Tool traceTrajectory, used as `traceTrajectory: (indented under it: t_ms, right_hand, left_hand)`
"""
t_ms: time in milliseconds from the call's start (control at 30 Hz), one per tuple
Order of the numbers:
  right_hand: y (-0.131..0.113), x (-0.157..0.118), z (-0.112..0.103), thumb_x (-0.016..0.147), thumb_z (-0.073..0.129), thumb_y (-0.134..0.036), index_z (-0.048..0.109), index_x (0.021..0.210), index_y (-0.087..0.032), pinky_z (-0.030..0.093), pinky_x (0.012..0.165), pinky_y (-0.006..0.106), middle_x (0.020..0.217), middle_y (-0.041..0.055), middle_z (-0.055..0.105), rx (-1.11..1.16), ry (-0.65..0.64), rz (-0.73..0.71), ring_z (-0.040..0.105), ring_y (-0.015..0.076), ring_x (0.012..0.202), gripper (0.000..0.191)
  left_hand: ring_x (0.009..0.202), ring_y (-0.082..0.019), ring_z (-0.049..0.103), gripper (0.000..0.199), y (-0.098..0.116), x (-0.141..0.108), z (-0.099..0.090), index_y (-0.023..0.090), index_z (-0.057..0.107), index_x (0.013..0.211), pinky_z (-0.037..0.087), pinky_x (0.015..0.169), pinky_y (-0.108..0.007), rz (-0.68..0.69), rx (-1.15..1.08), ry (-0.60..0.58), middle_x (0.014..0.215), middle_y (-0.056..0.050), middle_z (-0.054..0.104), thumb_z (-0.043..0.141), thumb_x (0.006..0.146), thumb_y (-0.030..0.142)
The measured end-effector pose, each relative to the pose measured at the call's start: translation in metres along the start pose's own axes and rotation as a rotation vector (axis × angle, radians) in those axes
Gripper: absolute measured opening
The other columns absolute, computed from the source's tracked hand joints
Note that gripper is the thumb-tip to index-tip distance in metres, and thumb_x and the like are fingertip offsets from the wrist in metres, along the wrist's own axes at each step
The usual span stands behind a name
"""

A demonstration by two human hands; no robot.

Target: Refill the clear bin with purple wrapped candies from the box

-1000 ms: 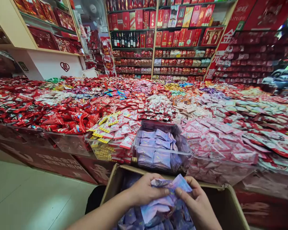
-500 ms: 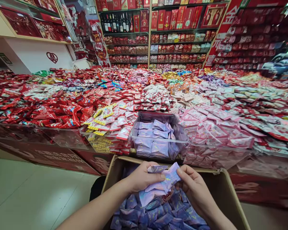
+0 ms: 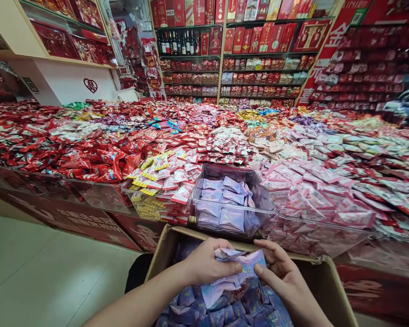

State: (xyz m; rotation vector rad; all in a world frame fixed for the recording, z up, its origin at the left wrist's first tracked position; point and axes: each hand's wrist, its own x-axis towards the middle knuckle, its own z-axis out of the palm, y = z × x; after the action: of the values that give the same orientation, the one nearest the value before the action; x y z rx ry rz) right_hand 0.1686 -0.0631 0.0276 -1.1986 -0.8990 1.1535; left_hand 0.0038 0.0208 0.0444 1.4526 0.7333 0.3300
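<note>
I had the left hand (image 3: pixel 209 263) closed on a bunch of purple packets (image 3: pixel 221 288), its thumb lying over them and pointing toward the right hand (image 3: pixel 282 272). The bunch stuck out past the left grip on its right side and underneath. The right thumb rested on the right end of the top packet (image 3: pixel 248 262), while the fingers above it were spread; I could not tell whether any of them pinched the packet from behind. Both hands were over the open carton (image 3: pixel 337 290), above its loose packets (image 3: pixel 221 317), and just in front of the clear bin (image 3: pixel 267 204) of similar packets.

Half a second earlier, the right fingers had been gathered closer to the thumb, and the top packet had slanted up more steeply at its right end. Now it lay flatter, with the right hand opened out. The left hand had kept its hold.

My view of the left fingertips was blocked by the packets and the hand itself. The bunch overlapped too much for me to count, and the carton's near side was cut off by the lower edge.
</note>
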Motion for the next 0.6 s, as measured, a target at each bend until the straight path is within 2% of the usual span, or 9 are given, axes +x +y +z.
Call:
traceTrajectory:
  t_ms: [67,133,200,333,500,600]
  right_hand:
    - [-0.004,0.0,-0.007,0.068,0.062,-0.033,0.055,0.099,-0.02,0.045,0.063,0.024,0.084,0.0043,0.061,-0.17,-0.058,-0.054,0.056,0.0152,0.073,0.034]
    - [-0.013,-0.002,-0.017,0.068,0.061,-0.033,0.06,0.089,-0.019,0.047,0.066,0.024,0.084,0.0057,0.062,-0.349,-0.076,-0.09,0.058,0.017,0.076,0.025]
    - [-0.025,-0.003,-0.026,0.067,0.062,-0.032,0.061,0.086,-0.019,0.048,0.064,0.021,0.084,0.006,0.063,-0.474,-0.033,-0.133,0.059,0.017,0.074,0.023]
    - [-0.049,-0.005,-0.035,0.064,0.064,-0.031,0.057,0.098,-0.022,0.049,0.066,0.019,0.093,0.0066,0.062,-0.537,0.043,-0.232,0.06,0.0181,0.081,0.035]
    - [-0.049,-0.001,-0.028,0.067,0.062,-0.031,0.06,0.087,-0.021,0.049,0.068,0.02,0.089,0.0063,0.063,-0.609,-0.099,-0.148,0.06,0.0183,0.08,0.023]
    - [-0.045,0.001,-0.021,0.072,0.057,-0.033,0.061,0.082,-0.019,0.049,0.066,0.021,0.084,0.006,0.063,-0.651,-0.229,-0.117,0.06,0.0178,0.077,0.017]
  left_hand:
    - [0.053,-0.006,0.035,0.037,0.002,-0.001,0.0,0.011,0.051,0.073,0.028,0.049,-0.018,-0.025,0.026,-0.029,0.059,0.004,0.043,0.065,0.061,0.043]
    - [0.054,-0.006,0.036,0.038,0.004,-0.002,0.001,0.011,0.052,0.075,0.028,0.049,-0.018,-0.045,0.032,-0.053,0.06,0.004,0.044,0.066,0.06,0.043]
    - [0.054,-0.007,0.036,0.039,0.004,-0.003,0.001,0.011,0.053,0.075,0.028,0.049,-0.018,-0.043,0.012,-0.071,0.06,0.004,0.044,0.065,0.06,0.045]
    - [0.055,-0.007,0.038,0.04,0.002,-0.004,0.001,0.011,0.055,0.075,0.03,0.051,-0.018,-0.005,-0.045,-0.091,0.061,0.004,0.045,0.064,0.061,0.048]
    - [0.058,-0.008,0.041,0.045,0.004,-0.008,-0.002,0.011,0.056,0.079,0.032,0.056,-0.019,0.027,-0.165,-0.077,0.067,0.002,0.05,0.069,0.054,0.046]
    - [0.059,-0.008,0.041,0.045,0.008,-0.011,-0.004,0.011,0.055,0.08,0.033,0.058,-0.02,0.037,-0.198,-0.099,0.066,0.003,0.049,0.071,0.053,0.044]
